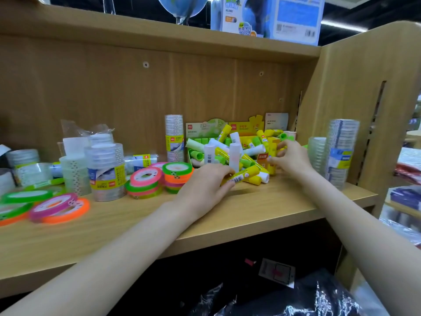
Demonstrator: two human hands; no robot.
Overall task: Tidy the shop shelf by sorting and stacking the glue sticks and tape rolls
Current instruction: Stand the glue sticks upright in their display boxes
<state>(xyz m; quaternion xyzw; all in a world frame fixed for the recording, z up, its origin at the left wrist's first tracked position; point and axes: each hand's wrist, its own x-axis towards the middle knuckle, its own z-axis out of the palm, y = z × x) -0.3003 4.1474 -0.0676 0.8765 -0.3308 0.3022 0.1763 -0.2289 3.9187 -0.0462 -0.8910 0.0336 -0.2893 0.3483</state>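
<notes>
A jumbled heap of glue sticks (230, 153), yellow, green and white, lies at the back right of the wooden shelf (250, 208), spilling from green and yellow display boxes (206, 130). My left hand (205, 185) grips a yellow glue stick (243, 176) lying at the heap's front. My right hand (290, 158) reaches into the heap's right side, fingers curled on a small yellow and orange glue box (265, 159). Neon tape rolls (157, 179) sit stacked left of my left hand. Clear tape stacks (106, 171) stand further left.
A tall tube of clear tape (174, 137) stands at the back, and two more clear stacks (339, 151) stand against the right wall. Loose neon rolls (59, 207) lie at the front left. Globe boxes (268, 17) sit on the shelf above. Dark bags lie below.
</notes>
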